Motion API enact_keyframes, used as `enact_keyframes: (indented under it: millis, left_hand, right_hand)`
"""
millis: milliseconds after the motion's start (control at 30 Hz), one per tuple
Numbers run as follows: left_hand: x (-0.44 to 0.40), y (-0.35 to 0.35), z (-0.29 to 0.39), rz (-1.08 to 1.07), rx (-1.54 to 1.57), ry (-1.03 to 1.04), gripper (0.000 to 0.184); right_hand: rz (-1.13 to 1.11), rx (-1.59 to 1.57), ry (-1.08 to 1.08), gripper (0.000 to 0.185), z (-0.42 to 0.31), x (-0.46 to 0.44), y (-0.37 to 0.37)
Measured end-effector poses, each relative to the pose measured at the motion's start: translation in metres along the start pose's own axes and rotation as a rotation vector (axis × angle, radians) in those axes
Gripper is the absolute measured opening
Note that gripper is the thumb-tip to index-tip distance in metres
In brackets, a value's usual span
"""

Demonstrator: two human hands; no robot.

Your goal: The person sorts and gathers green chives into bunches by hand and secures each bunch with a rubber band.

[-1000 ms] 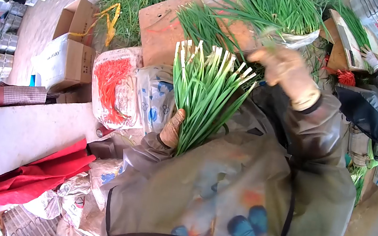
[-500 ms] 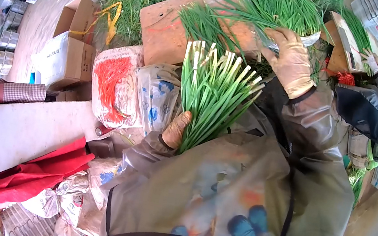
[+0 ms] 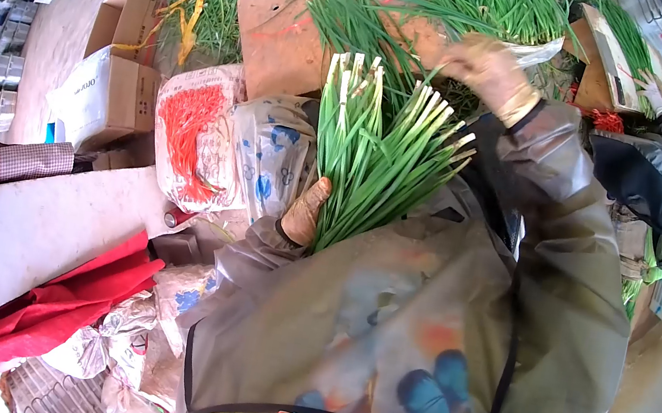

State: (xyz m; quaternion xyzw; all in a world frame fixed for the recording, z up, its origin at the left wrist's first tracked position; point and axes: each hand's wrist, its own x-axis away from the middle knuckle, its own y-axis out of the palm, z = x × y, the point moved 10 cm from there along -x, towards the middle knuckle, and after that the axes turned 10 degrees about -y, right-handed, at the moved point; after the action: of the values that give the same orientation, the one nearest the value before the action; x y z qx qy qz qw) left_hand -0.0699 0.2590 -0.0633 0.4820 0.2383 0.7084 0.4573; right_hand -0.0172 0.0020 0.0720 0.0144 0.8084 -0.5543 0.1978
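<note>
A bunch of garlic chives (image 3: pixel 382 163) stands against my front, its white cut ends up and its green leaves hanging down. Closed around its lower left side is my left hand (image 3: pixel 306 211), in a soiled glove; the far fingers are hidden behind the leaves. My right hand (image 3: pixel 493 74), in a pale glove, is raised above the right end of a brown board (image 3: pixel 279 45). Motion smears its fingers, so whether they grip anything cannot be made out. Loose chives (image 3: pixel 360 32) lie across the board, close to that hand, and a large pile of chives (image 3: pixel 496 7) lies behind it.
Red ties (image 3: pixel 190 130) lie on a white sack (image 3: pixel 217 179) at left, beside a blue-patterned bag (image 3: pixel 273 158). Cardboard boxes (image 3: pixel 130 99) and a white board (image 3: pixel 40 219) stand farther left. At right, another person's gloved hand (image 3: pixel 655 93) touches chives in a box.
My right hand has shifted left and slightly up, its spread fingers now blurred. My left hand keeps its hold on the bunch, whose stalks fan slightly wider at the top.
</note>
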Motion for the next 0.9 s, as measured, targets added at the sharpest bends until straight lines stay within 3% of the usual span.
enact_keyframes:
  millis: [33,67,100,133,233,300,367,433,467,567,633,700,800,833,900]
  left_hand:
    - [0.000,0.002,0.003,-0.007,-0.016,0.019,0.066]
    - [0.000,0.011,0.009,-0.060,-0.017,0.053,0.064]
    - [0.001,0.013,0.009,-0.063,-0.016,0.053,0.064]
    - [0.001,0.012,0.008,-0.048,-0.007,0.050,0.063]
    - [-0.002,0.002,0.003,-0.043,0.033,0.018,0.062]
    - [-0.005,0.001,-0.003,-0.051,0.069,-0.013,0.062]
    - [-0.006,0.008,-0.001,-0.078,0.078,-0.015,0.061]
    - [-0.003,0.013,0.001,-0.077,0.076,-0.014,0.061]
    - [-0.003,0.011,0.001,-0.074,0.071,-0.009,0.062]
    - [-0.001,0.020,0.008,-0.126,0.092,0.036,0.064]
    - [-0.003,0.011,0.003,-0.077,0.055,0.016,0.066]
    - [-0.003,0.015,0.005,-0.098,0.060,0.018,0.065]
    - [-0.006,0.010,0.005,-0.086,0.020,0.028,0.064]
    - [-0.007,0.011,0.007,-0.087,0.008,0.043,0.063]
    - [-0.006,0.012,0.010,-0.086,-0.001,0.061,0.063]
  right_hand:
    - [0.057,0.028,0.063,0.019,0.050,0.023,0.007]
    - [-0.032,0.189,0.179,0.014,0.060,0.034,-0.008]
    - [-0.502,0.441,0.544,0.019,0.104,0.054,0.008]
    - [-0.288,0.454,0.523,0.028,0.150,0.083,0.015]
    - [-0.410,0.501,0.468,0.028,0.104,0.060,-0.006]
    - [-0.170,0.130,0.213,0.030,0.027,0.010,-0.012]
    - [-0.129,-0.151,-0.108,0.027,-0.037,-0.018,0.014]
    - [-0.699,-0.181,0.084,0.020,-0.050,-0.012,0.065]
    - [-0.678,-0.305,0.118,0.016,-0.047,-0.011,0.077]
    - [-0.390,-0.336,-0.054,0.016,-0.053,-0.023,0.048]
    - [-0.261,-0.264,-0.041,0.019,-0.025,-0.017,0.033]
    - [-0.164,0.143,0.062,0.015,0.013,-0.001,0.012]
    - [-0.610,0.637,0.559,0.018,0.121,0.055,0.017]
    - [-0.608,0.640,0.562,0.018,0.119,0.056,0.014]
    - [-0.362,0.576,0.508,0.019,0.098,0.048,-0.010]
